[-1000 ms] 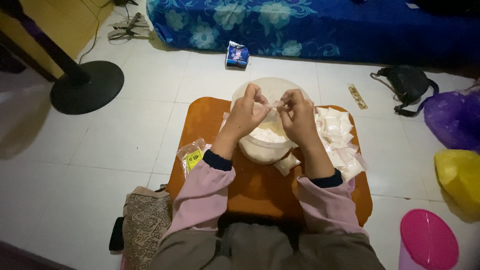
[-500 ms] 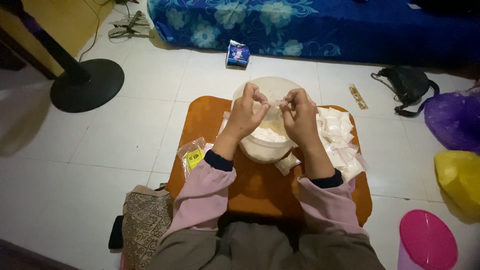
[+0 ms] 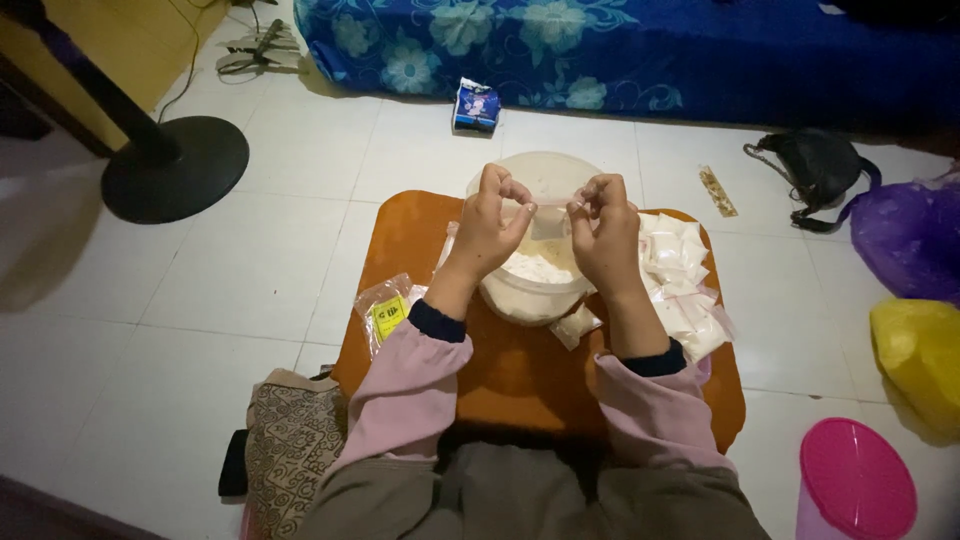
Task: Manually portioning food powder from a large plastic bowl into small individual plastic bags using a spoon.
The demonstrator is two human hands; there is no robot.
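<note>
Head view, middle of the frame: a small clear bag [image 3: 547,218] is pinched by left hand [image 3: 492,222] and right hand [image 3: 603,228] above the tub [image 3: 540,290], catching spills.

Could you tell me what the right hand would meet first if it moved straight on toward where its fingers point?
Probably the small clear bag it already pinches, then the left hand just beyond; depth is uncertain.

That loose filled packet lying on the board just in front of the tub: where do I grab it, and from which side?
Probably pinch the small filled packet across its flat top edge, coming straight down from above. It lies flat on the orange board, apart from the packet pile. The white tub blocks the far side, and both hands hold a clear bag above it.
</note>
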